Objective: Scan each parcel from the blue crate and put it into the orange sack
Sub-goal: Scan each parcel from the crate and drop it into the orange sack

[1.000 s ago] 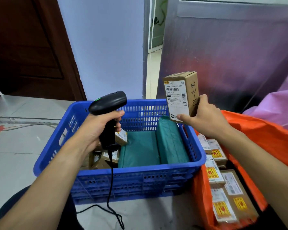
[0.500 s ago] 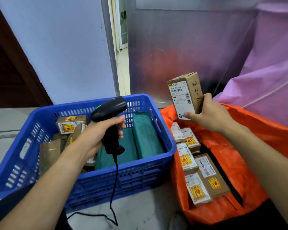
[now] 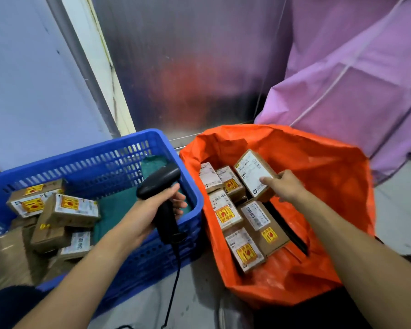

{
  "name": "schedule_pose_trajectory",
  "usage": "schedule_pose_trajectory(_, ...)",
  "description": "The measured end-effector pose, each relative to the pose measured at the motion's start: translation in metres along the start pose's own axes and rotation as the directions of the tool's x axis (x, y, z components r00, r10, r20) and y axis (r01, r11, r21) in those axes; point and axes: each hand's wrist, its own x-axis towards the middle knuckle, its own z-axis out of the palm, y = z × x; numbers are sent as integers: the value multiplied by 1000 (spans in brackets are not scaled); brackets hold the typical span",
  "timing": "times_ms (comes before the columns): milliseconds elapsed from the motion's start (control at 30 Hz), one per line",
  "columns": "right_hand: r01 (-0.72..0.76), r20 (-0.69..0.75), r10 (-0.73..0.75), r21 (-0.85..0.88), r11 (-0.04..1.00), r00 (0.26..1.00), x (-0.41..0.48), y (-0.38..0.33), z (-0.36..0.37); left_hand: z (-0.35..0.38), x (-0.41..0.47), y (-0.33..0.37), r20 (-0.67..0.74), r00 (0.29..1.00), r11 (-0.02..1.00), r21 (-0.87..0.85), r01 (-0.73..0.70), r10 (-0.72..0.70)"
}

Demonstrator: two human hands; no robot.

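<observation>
In the orange sack (image 3: 318, 176) mouth, R grip (image 3: 288, 187) clamps parcel (image 3: 252, 174), label blurred; L grip (image 3: 150, 210) clamps scanner (image 3: 159, 182), cable (image 3: 176, 269) cut off.

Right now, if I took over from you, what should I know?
Left hand grips the scanner over the crate's right end.
Right hand holds a parcel low inside the sack.
Done: several parcels lie in the sack.
Left: let this one go, then scan and move the crate's parcels, piled at its left end.
</observation>
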Motion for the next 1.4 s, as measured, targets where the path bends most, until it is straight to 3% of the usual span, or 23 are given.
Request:
schedule_pose_trajectory(100, -141, 29, 138, 144, 979, 990, -7, 30, 10, 16, 9, -15, -5, 998, 997, 57, -59, 59)
schedule_pose_trajectory(200, -308, 114, 286, 324, 894, 951, -8, 64, 26, 27, 15, -22, -3, 993, 990, 83, -117, 118)
schedule_pose_trajectory(333, -380, 93, 377, 421, 824, 921, 2, 98, 48, 30, 25, -28, -6, 996, 984, 158, -85, 87)
schedule_pose_trajectory(533, -369, 44, 385, 403, 838, 922, 16, 106, 74, 22, 42, -33, -61, 995, 987, 146, -73, 82)
schedule_pose_trajectory(800, -397, 182, 364, 204, 895, 913, 19, 106, 88, 17, 42, -35, -71, 995, 991, 118, -60, 68)
schedule_pose_trajectory(900, -342, 168, 323, 103, 934, 932, 9, 100, 82, 16, 37, -33, -92, 993, 991, 119, -64, 76)
schedule_pose_trajectory(1033, -197, 56, 209, -170, 966, 976, 12, 88, 69, 14, 24, -28, -92, 991, 983, 163, -81, 96)
schedule_pose_trajectory(1267, 94, -40, -104, -197, 976, 994, -11, 3, 50, 4, 6, -11, -108, 986, 984, 141, -111, 127)
schedule_pose_trajectory(1400, 335, 161, -299, -298, 894, 941, -40, -72, 39, -6, -7, 1, -153, 978, 988, 83, -131, 143)
